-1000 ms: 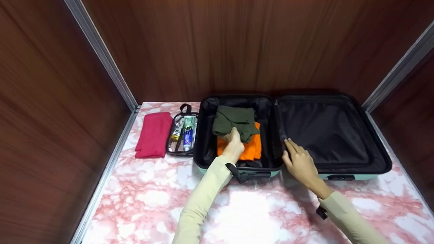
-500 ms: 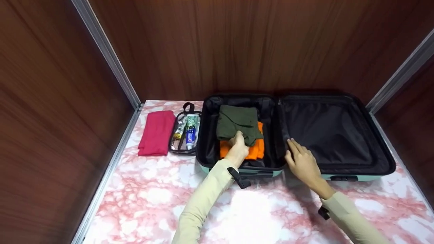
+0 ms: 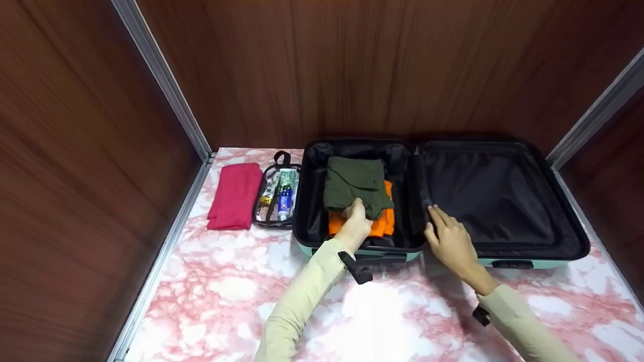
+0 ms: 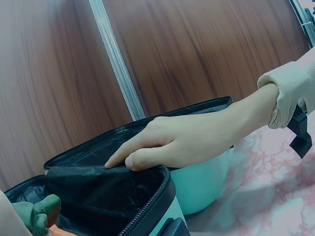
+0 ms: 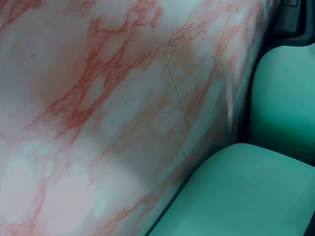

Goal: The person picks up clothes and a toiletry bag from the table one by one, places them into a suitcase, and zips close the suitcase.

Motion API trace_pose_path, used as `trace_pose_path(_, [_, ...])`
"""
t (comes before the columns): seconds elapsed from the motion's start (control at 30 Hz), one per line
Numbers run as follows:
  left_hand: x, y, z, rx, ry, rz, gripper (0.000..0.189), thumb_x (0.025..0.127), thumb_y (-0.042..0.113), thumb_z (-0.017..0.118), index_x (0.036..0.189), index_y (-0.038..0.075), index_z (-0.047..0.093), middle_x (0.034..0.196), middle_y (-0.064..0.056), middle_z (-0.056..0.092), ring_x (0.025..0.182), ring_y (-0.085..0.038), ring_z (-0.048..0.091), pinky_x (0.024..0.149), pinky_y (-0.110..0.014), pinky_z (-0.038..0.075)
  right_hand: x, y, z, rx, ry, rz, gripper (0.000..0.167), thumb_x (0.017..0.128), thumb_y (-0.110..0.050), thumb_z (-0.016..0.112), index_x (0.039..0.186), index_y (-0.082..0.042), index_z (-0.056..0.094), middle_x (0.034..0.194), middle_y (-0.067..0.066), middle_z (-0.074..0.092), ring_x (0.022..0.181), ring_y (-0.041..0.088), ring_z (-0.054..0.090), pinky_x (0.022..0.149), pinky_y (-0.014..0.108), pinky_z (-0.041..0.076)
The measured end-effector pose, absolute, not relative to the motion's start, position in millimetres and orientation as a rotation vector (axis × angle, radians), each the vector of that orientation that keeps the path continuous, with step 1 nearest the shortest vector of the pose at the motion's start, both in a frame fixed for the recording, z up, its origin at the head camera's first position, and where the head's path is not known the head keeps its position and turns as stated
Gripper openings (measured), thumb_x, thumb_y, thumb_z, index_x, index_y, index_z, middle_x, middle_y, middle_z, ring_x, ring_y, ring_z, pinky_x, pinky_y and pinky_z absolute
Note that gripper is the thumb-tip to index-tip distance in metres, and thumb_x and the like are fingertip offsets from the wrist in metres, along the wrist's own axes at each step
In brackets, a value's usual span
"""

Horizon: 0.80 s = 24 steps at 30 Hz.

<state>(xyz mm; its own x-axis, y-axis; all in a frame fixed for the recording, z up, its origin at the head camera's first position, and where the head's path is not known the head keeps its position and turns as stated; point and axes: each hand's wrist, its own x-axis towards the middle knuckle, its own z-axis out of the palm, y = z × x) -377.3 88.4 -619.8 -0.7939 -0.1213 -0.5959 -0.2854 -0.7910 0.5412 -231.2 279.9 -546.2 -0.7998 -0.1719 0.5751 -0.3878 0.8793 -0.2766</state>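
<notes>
In the head view, my left hand (image 3: pixel 355 224) grips the near edge of a folded dark green garment (image 3: pixel 354 182). Its thumb lies on top, while the other fingers are hidden. That garment partly covers a folded orange cloth (image 3: pixel 385 226) inside the left half of an open suitcase (image 3: pixel 309 221). My right hand (image 3: pixel 452 246) rests with extended fingers at the suitcase's middle edge. From the left wrist, that right hand (image 4: pixel 182 140) touches the rim and a black fabric flap (image 4: pixel 88 189). Only the mint-green shell (image 5: pixel 236 201) and tabletop show in the right wrist view.
Left of the suitcase lies a clear toiletry bag (image 3: pixel 276 196) with a toothpaste tube inside. Beyond it is a folded pink-red cloth (image 3: pixel 234 196). The suitcase's right half (image 3: pixel 488 191) lies open, lined in black. Wood-grain panels (image 3: pixel 352 65) enclose the marbled table (image 3: pixel 216 291).
The dark green garment lies slightly flatter and a little nearer and further right in the suitcase, with my left hand still gripping it. My right hand stays at the middle edge.
</notes>
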Motion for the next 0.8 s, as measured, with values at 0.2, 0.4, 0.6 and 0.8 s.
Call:
trace_pose_path(0.2, [-316, 74, -533, -0.900, 0.825, 2.735, 0.032, 0.099, 0.004, 0.043, 0.130, -0.002, 0.046, 0.117, -0.020, 0.052, 0.095, -0.035, 0.057, 0.084, -0.049, 0.050, -231, 279, -546, 0.412, -2.482, 0.522, 0.043, 0.097, -0.016, 0.056, 0.135, 0.004, 0.058, 0.132, 0.023, 0.058, 0.104, 0.044, 0.060, 0.084, 0.058, 0.047])
trace_pose_path(0.4, [-264, 67, -459, -0.910, 0.634, 2.705, 0.047, 0.105, 0.009, 0.039, 0.150, -0.004, 0.029, 0.147, -0.038, 0.028, 0.131, -0.051, 0.040, 0.106, -0.052, 0.038, -232, 281, -546, 0.406, -2.474, 0.522, 0.042, 0.097, -0.017, 0.056, 0.134, 0.003, 0.058, 0.132, 0.023, 0.059, 0.106, 0.044, 0.060, 0.085, 0.058, 0.047])
trace_pose_path(0.6, [-257, 74, -461, -0.875, 0.706, 2.645, 0.048, 0.099, 0.007, 0.039, 0.144, -0.006, 0.028, 0.139, -0.042, 0.034, 0.128, -0.052, 0.043, 0.104, -0.053, 0.040, -232, 281, -546, 0.390, -2.479, 0.519, 0.042, 0.097, -0.017, 0.056, 0.134, 0.004, 0.058, 0.132, 0.023, 0.059, 0.105, 0.044, 0.060, 0.084, 0.058, 0.046])
trace_pose_path(0.8, [-259, 74, -472, -0.801, 0.691, 2.603, 0.048, 0.092, 0.001, 0.041, 0.137, -0.015, 0.032, 0.138, -0.042, 0.037, 0.128, -0.052, 0.044, 0.103, -0.055, 0.041, -232, 280, -546, 0.384, -2.494, 0.512, 0.043, 0.097, -0.018, 0.055, 0.135, 0.003, 0.058, 0.133, 0.022, 0.058, 0.106, 0.044, 0.060, 0.085, 0.059, 0.046])
